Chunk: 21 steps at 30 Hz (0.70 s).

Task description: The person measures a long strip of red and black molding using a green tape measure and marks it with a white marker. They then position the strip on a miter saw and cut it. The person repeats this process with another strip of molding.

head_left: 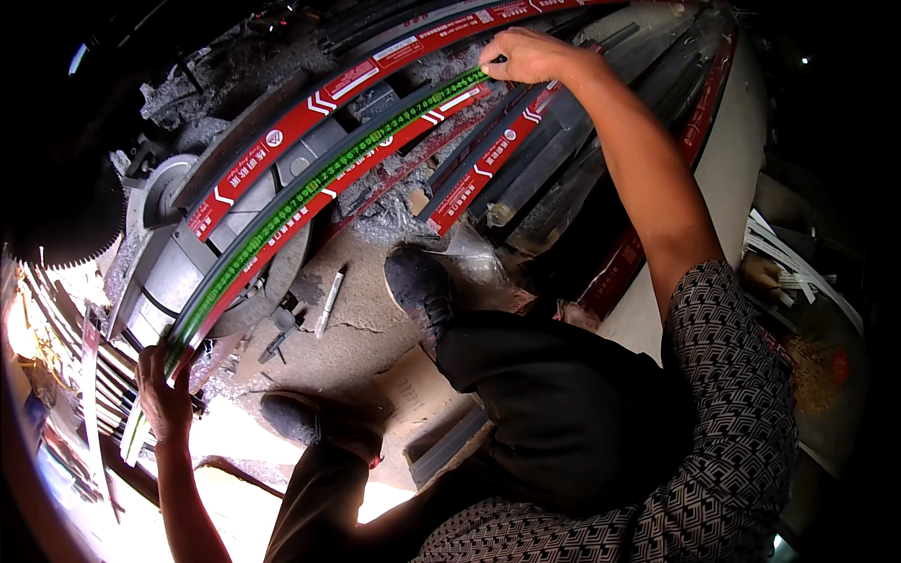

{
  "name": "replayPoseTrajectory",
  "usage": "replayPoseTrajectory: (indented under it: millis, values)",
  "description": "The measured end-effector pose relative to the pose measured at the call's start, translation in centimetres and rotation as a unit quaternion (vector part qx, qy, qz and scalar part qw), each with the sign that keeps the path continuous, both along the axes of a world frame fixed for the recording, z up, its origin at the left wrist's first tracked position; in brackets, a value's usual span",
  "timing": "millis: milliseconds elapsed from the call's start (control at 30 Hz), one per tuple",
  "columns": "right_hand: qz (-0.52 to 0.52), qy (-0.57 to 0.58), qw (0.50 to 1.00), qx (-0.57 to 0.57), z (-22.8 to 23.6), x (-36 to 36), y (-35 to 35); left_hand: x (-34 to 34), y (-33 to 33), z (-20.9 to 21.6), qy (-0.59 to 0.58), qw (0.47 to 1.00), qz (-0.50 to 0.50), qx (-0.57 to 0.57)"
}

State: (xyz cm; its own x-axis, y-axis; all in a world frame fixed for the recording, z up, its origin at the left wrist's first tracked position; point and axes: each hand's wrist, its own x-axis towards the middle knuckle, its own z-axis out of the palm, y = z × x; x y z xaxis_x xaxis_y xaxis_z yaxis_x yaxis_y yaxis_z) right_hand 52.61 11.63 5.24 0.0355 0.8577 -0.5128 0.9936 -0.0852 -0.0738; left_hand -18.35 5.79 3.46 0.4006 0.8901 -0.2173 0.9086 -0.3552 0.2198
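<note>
A green tape measure (313, 186) with dark markings runs along a long dark metal profile (214, 298) faced with red film. At the far right end, my right hand (527, 56) is closed, thumb and fingers pinching the tape against the profile. My left hand (165, 399) is wrapped round the near left end of the profile, where the tape also runs; its fingertips are partly hidden. Beneath the profile lies the round grey base (298, 167) of a cutting saw. The toothed saw blade (70, 225) shows in shadow at the left.
Another red-faced profile (272, 139) lies behind the measured one. More dark profiles (554, 174) are stacked to the right, some in clear plastic wrap. A white marker pen (329, 302) lies on the concrete floor near my shoes (419, 289). Metal shavings (211, 89) cover the back.
</note>
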Motion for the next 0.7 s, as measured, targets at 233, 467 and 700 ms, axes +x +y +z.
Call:
replayPoseTrajectory:
  millis: [233,467,700]
  values:
    - [0.002,-0.004,1.0,-0.021,-0.5,0.3,0.1,-1.0,0.0,-0.6,0.033,0.999,-0.011,0.009]
    - [0.016,-0.009,1.0,-0.012,-0.5,0.5,-0.2,-1.8,0.1,-1.0,0.038,0.999,-0.001,-0.009]
    - [0.001,-0.014,1.0,-0.01,-0.5,0.5,-0.4,-1.8,0.1,-1.0,0.036,0.999,0.001,-0.013]
